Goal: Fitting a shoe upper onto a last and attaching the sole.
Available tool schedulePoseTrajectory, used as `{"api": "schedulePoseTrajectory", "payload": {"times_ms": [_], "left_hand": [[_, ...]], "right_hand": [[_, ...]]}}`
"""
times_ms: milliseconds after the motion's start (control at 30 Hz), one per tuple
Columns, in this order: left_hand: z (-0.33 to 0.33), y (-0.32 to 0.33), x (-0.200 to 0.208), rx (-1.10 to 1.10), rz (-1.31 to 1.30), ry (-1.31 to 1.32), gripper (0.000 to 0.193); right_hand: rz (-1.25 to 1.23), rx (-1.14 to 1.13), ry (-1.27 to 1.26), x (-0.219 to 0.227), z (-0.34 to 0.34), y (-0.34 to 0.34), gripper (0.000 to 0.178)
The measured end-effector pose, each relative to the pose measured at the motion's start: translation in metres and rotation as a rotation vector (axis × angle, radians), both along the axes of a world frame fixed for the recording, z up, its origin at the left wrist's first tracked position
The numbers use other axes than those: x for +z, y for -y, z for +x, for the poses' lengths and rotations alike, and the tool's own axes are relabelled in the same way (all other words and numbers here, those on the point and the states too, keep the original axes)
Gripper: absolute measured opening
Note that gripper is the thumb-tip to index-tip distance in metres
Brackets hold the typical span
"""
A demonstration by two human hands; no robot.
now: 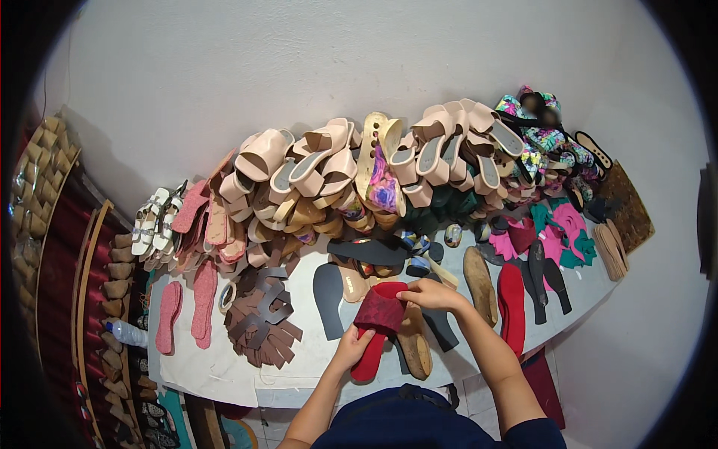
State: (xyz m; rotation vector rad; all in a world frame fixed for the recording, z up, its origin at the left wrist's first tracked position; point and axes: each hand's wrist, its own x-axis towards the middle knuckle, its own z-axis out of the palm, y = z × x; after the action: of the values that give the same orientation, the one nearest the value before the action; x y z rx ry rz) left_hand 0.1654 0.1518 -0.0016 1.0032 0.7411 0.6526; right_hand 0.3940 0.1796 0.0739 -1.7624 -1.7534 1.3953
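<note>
Over the near middle of the table I hold a red slide sandal (pixel 368 364) with a wide dark-red patterned strap (pixel 383 311). My left hand (pixel 353 346) grips its left side, thumb on the strap's lower edge. My right hand (pixel 434 294) pinches the sandal's far end beside the strap. Just right of the sandal lies a wooden shoe last (pixel 414 344). Black sole pieces (pixel 327 299) and a beige insole (pixel 356 284) lie behind it. A red sole (pixel 512 307) rests farther right, next to another wooden last (pixel 479 284).
Beige heeled sandals (pixel 307 172) pile along the wall, with floral sandals (pixel 542 138) at the far right. Brown strap pieces (pixel 262 314) and pink insoles (pixel 203 303) lie left. Pink and green cut pieces (pixel 568 232) lie right. A rack of lasts (pixel 116 288) stands left of the table.
</note>
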Motion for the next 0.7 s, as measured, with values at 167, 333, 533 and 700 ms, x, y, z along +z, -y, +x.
{"api": "schedulePoseTrajectory", "payload": {"times_ms": [167, 333, 533, 700], "left_hand": [[0.002, -0.001, -0.003, -0.045, 0.198, -0.242, 0.03], [-0.003, 0.001, -0.012, 0.026, 0.414, -0.435, 0.03], [-0.007, 0.001, -0.003, 0.005, 0.5, -0.473, 0.029], [-0.009, 0.005, 0.0, -0.051, 0.594, -0.526, 0.029]], "right_hand": [[-0.002, -0.028, -0.021, -0.029, 0.005, -0.003, 0.039], [0.039, -0.116, -0.187, -0.007, -0.008, 0.005, 0.041], [-0.058, 0.005, -0.239, -0.034, 0.01, 0.006, 0.047], [-0.195, 0.226, -0.112, -0.028, 0.015, 0.005, 0.035]]}}
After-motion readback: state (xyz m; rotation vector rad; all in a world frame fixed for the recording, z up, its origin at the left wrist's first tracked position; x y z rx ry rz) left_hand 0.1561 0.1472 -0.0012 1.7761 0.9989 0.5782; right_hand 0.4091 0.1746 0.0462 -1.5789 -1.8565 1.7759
